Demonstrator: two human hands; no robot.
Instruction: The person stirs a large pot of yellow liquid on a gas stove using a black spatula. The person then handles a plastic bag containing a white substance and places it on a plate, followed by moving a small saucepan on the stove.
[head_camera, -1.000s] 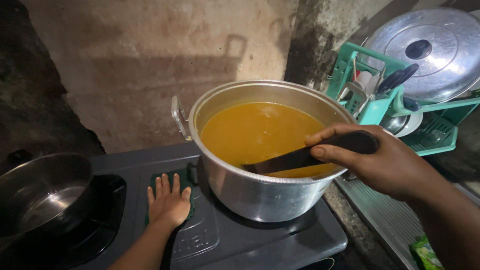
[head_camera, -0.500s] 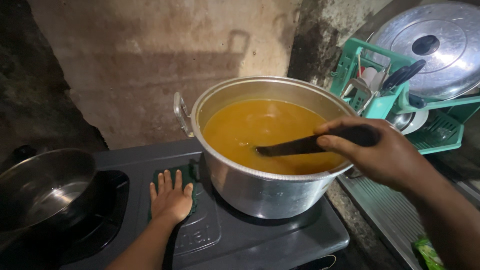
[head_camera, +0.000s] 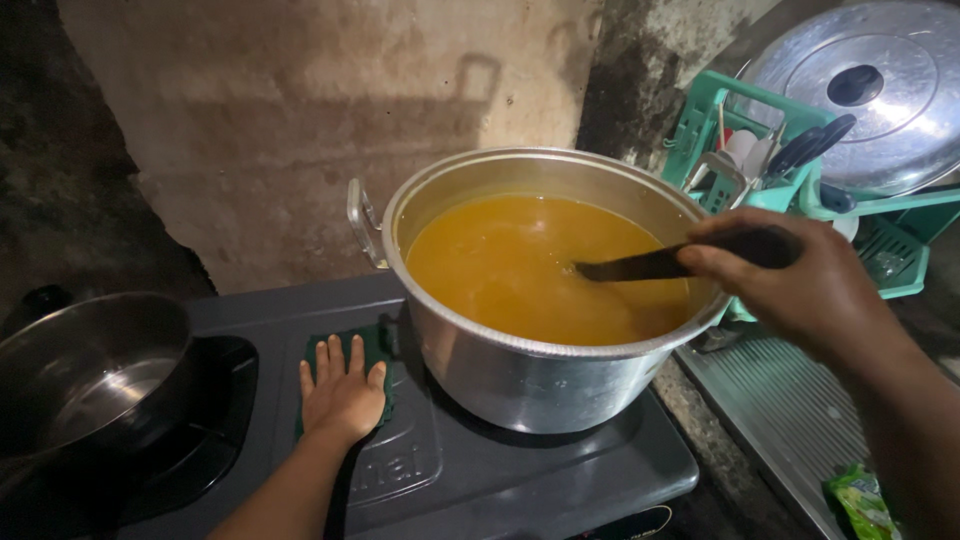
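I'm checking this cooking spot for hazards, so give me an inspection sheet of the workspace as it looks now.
Surface: dark grey stove top, with a green cloth lying flat on it.
Job's things: large metal pot of orange liquid; dark utensil dipping into it.
Clutter: smaller steel pot at left; green packet at lower right.
Hands: left hand flat on the cloth beside the pot; right hand gripping the utensil's handle.
Cables: nothing seen.
Surroundings: stained bare wall; teal dish rack with a big metal lid and utensils.
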